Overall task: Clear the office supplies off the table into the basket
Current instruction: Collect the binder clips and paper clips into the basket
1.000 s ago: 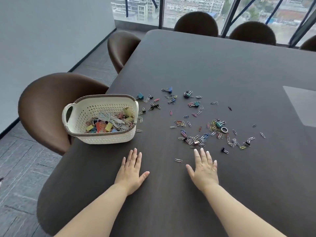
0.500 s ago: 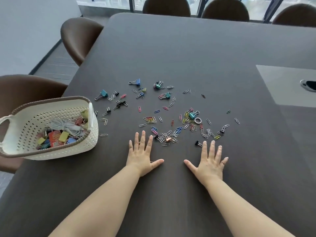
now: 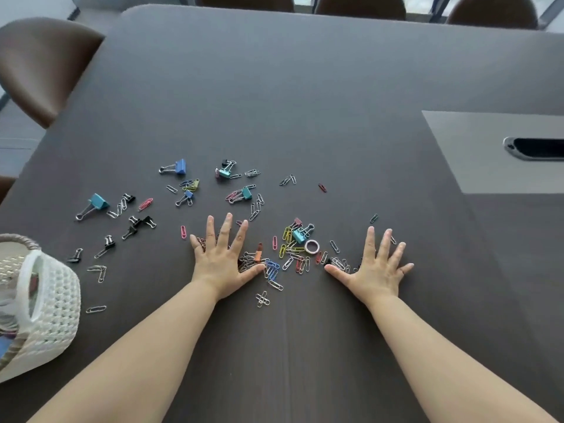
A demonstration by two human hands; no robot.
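Note:
Coloured paper clips [image 3: 293,254] and binder clips lie scattered over the dark table [image 3: 305,87]. A blue binder clip [image 3: 178,167] and a teal binder clip [image 3: 98,202] lie toward the left. My left hand [image 3: 221,257] rests flat with fingers spread on the left part of the clip pile. My right hand [image 3: 377,265] lies flat, fingers spread, at the pile's right end. Neither hand holds anything. The white perforated basket [image 3: 58,303] with a brown rim sits at the left edge, partly out of frame.
A small white ring [image 3: 312,247] lies among the clips between my hands. A grey inset panel with a cable slot [image 3: 534,148] sits at the right. Brown chairs [image 3: 42,65] stand along the left side and far end.
Both hands have slid forward onto the clip pile, the left covering its left part. The view has shifted right, pushing the basket toward the left edge of the frame.

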